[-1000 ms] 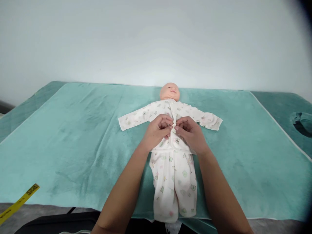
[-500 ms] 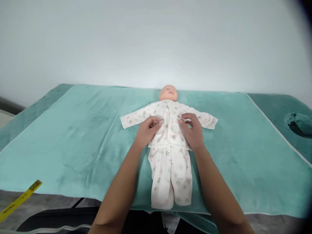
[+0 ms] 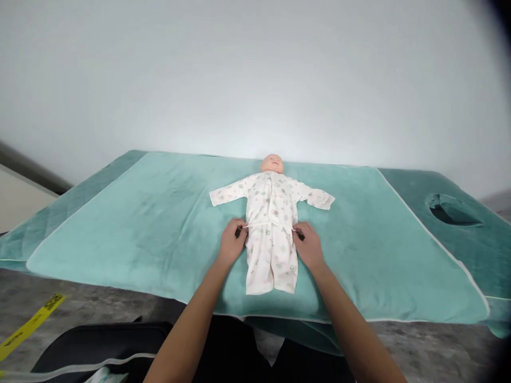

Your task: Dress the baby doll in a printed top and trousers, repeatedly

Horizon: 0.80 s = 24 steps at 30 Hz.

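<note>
Here, two hands (image 3: 231, 242) (image 3: 311, 246), one doll (image 3: 272, 163)

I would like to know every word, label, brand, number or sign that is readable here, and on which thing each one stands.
No text can be read with certainty.
Yellow strip, lower left: dark marks that look like lettering, too small and blurred to read.
White top and trousers on the doll: small printed figures, no words that can be made out.

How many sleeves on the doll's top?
2: the left-side sleeve stretches out left of the top, the right-side sleeve out to its right. Both in plain view.
</note>
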### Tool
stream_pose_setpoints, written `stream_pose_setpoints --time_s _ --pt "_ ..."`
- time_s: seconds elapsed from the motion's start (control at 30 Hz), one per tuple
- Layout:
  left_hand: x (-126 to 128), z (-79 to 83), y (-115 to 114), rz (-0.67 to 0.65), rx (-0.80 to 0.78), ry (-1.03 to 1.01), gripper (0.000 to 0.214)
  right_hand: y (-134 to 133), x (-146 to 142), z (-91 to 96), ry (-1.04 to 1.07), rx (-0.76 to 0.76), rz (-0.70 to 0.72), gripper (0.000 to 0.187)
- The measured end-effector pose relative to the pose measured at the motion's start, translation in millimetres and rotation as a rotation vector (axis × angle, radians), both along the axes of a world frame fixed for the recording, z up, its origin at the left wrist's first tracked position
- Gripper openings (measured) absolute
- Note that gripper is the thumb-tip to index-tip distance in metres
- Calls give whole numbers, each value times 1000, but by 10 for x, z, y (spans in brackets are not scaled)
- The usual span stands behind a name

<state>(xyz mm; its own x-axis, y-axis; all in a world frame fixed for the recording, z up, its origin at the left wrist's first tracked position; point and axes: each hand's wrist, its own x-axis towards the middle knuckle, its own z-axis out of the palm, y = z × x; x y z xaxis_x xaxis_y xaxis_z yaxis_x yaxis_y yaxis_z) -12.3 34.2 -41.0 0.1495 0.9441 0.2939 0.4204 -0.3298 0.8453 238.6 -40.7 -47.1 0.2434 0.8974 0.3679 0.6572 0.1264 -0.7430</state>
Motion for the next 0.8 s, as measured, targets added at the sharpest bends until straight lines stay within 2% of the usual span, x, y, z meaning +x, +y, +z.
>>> stream_pose_setpoints --time_s 0.07,0.13,0.2,0.23,0.33,0.43,0.5,0.57,0.67,0.8 --pt "-48 59 -48 -25 -50 -66 6 -34 46 -21 11 -10 50 12" --pt "-135 128 -24 -70 -94 -128 8 -69 169 -50 22 -56 166 11" --pt "-259 192 118 -2 -83 -152 10 -61 387 -68 56 -99 198 14" --pt "-330 211 235 75 -60 -153 11 -30 524 -68 85 -113 143 18" --pt "-533 188 694 308 -60 -108 22 177 954 -22 211 -160 -201 34" --pt "-625 82 1100 457 -167 158 39 488 1234 29 277 -284 -416 43" --pt "-618 36 1251 458 -181 342 41 695 1310 18 220 -331 -451 41" --pt "-594 42 1316 422 -147 438 36 867 1355 -31 161 -318 -462 35" --pt "-602 123 1363 388 -94 454 29 1037 1484 -121 149 -266 -490 29" --pt "-695 171 1521 421 -71 443 26 1158 1776 -156 130 -202 -571 28"
